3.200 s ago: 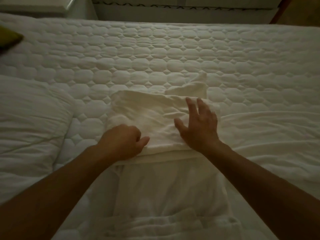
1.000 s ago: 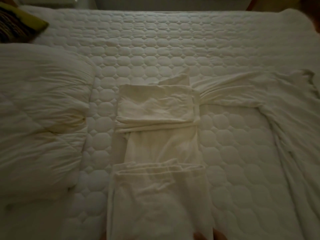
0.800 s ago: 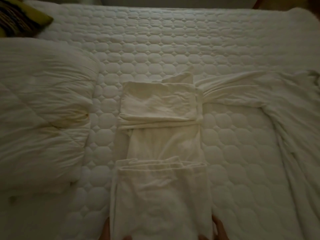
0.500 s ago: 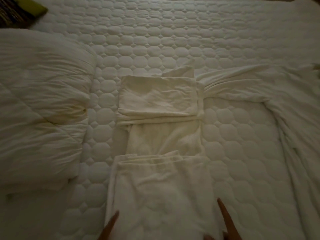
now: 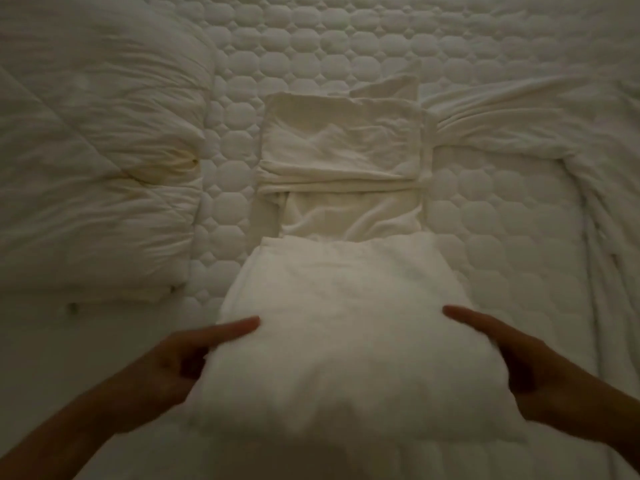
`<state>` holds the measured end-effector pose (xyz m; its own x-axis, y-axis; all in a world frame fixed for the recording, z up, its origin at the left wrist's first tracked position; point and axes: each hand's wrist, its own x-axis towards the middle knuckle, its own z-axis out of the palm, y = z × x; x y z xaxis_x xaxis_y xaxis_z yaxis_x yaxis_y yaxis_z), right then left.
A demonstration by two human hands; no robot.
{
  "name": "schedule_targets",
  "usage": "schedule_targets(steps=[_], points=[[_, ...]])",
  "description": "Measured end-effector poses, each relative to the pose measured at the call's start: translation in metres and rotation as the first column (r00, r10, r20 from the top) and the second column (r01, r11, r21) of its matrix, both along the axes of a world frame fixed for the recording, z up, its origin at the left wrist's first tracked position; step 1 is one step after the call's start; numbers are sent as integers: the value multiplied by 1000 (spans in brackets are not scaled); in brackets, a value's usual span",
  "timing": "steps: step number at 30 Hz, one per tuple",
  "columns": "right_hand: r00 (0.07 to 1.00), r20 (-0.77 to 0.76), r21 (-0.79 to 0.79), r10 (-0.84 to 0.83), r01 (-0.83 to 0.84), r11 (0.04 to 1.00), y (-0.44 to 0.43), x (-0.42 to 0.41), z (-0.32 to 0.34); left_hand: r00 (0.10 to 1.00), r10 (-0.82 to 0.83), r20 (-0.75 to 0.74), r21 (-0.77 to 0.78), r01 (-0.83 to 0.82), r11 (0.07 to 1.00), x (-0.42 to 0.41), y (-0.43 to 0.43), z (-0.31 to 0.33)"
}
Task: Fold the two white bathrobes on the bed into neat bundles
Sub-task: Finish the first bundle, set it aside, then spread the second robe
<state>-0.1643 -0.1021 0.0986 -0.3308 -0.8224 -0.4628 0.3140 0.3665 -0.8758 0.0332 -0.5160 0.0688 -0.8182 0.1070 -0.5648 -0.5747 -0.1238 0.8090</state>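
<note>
Lying at far left: one bunched white duvet (image 5: 97,161), creased, on the quilted mattress pad (image 5: 381,39). Next, low in view: left hand (image 5: 183,362), gripping the left edge of the near fold of the centre bathrobe (image 5: 346,341); one finger stretched straight along the top of the cloth, remaining fingers hidden beneath or behind it. Centre: that bathrobe, white, laid lengthwise away from the person; far end already folded into a flat rectangle, a small corner of cloth poking out beyond it on the right; a narrower, wrinkled middle stretch lying flat on the pad; near end a thick doubled panel, blurred, held between both hands and overlapping the middle stretch. Next, low right: right hand (image 5: 519,368), gripping the panel's right edge in mirror fashion, one finger extended over the top, the others out of sight under the cloth. Far right: second bathrobe (image 5: 519,123), white, unfolded, spread and rumpled; one gathered part reaching in to the right side of the folded rectangle, contact not determinable; the rest trailing down the bed's right side.
</note>
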Motion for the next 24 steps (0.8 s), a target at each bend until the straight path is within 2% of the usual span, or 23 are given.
schedule_targets(steps=[1,3,5,7,8,10,12,14,18,19,22,24], points=[[995,-90,60,-39,45,997,-8,-9,-6,999,41,-14,-10,-42,999,-5,0,-3],[984,-176,146,-34,60,987,-18,-18,-12,996,45,-77,-74,-51,996,-14,-2,-1],[966,-255,132,-45,81,988,-26,-27,-7,987,36,-159,-152,-60,987,-27,-6,6],[932,-358,89,-55,93,992,-34,-38,-2,970,120,-211,-228,-168,959,-39,-13,4],[911,-408,63,-56,89,994,-40,-45,2,960,166,-227,-297,-231,927,-47,-19,-3],[885,-459,41,-82,113,993,-56,-58,7,946,284,-159,-476,-325,817,-66,-32,-18],[854,-482,2,-196,224,974,-73,-72,9,923,354,-149,-592,-370,716,-94,-35,-28],[810,-486,-34,-326,356,934,-86,-95,6,903,344,-258,-603,-428,673,-135,-31,-18],[727,-502,-33,-468,525,850,-114,-158,-8,836,277,-473,-587,-534,608,-217,-35,-2],[724,-473,-36,-502,554,832,-124,-173,-11,831,278,-482,-591,-543,597,-236,-44,-6],[730,-446,33,-518,592,805,-154,-220,-22,819,378,-431,-497,-565,659,-294,-53,-13],[747,-425,101,-511,600,794,-170,-250,-33,803,434,-407,-500,-594,630,-324,-57,-26]])
